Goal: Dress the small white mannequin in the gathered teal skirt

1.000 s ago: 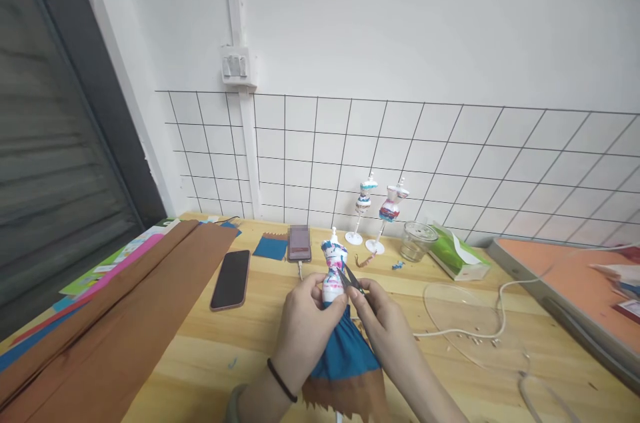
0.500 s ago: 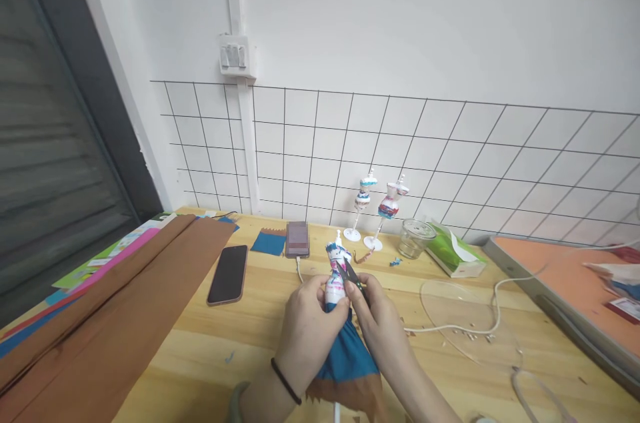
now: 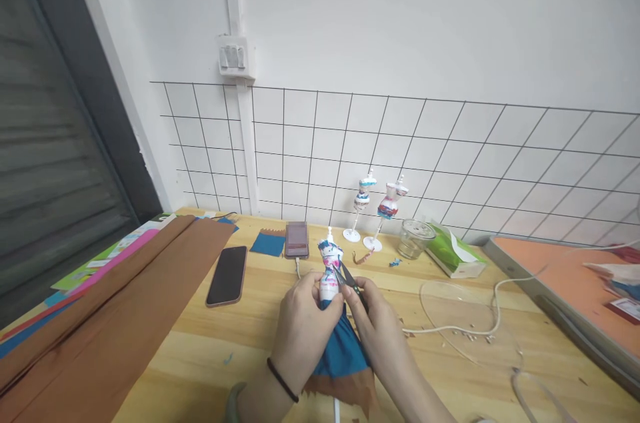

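My left hand [image 3: 307,323] is wrapped round a small white mannequin [image 3: 329,286], marked with pink and blue, at its waist and hip. A blue skirt [image 3: 343,349] with a brown ragged hem hangs from the mannequin's lower body, and its white stand pole shows below. In my right hand [image 3: 373,316] is a pair of small dark scissors [image 3: 353,281]. The blades are a little apart and point up and left, their tips against or very near the mannequin's side. My right fingers also lie by the skirt's waist.
Two more mannequins [image 3: 387,203] stand by the wall grid. Nearby are a glass jar [image 3: 416,239] and a green tissue pack [image 3: 455,253]. Left lie a black phone [image 3: 227,276], a smaller device [image 3: 297,239] and brown cloth [image 3: 125,303]. A white cable [image 3: 450,329] crosses the right side.
Both hands, with the mannequin and scissors, have shifted slightly left. The mannequin's top leans a little more to the left. Things on the table stay put.
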Available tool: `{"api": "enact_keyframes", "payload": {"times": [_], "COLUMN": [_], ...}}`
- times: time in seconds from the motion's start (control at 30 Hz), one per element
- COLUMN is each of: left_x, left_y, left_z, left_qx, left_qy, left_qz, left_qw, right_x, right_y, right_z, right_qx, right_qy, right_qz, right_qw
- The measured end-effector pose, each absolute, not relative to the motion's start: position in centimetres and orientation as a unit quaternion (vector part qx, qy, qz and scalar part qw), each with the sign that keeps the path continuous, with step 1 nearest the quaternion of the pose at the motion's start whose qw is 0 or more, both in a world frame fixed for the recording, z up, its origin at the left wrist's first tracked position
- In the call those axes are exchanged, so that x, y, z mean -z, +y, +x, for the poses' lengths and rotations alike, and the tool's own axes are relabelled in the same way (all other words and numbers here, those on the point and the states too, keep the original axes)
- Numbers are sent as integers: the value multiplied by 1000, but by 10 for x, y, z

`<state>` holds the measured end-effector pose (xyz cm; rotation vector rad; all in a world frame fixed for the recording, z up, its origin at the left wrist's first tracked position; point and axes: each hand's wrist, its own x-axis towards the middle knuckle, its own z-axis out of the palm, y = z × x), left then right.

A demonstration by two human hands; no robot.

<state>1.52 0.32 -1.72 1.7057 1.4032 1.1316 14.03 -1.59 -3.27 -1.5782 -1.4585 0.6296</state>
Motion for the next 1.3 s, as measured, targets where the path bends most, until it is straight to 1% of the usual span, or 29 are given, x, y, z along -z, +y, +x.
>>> {"api": "enact_keyframes", "payload": {"times": [0.23, 0.47, 0.77, 1.1, 1.3], "left_x": [20, 21, 20, 22, 21], "left_y": [0, 8, -1, 9, 6], "left_z": [20, 14, 21, 14, 16], "left_qx": [-425, -411, -404, -402, -404], "left_qy": [534, 547, 549, 557, 554], "left_qz": [656, 653, 670, 657, 659], "left_qw": [322, 324, 295, 310, 309], "right_x": [34, 32, 35, 32, 38], "right_y": [-15, -15, -15, -16, -13], "right_z": [139, 141, 138, 142, 142], "right_qx": [-245, -249, -246, -240, -237], "right_qy": [-580, -596, -582, -589, -583], "right_qz": [-633, -635, -648, -661, -661], "right_qw": [451, 423, 426, 398, 410]}}
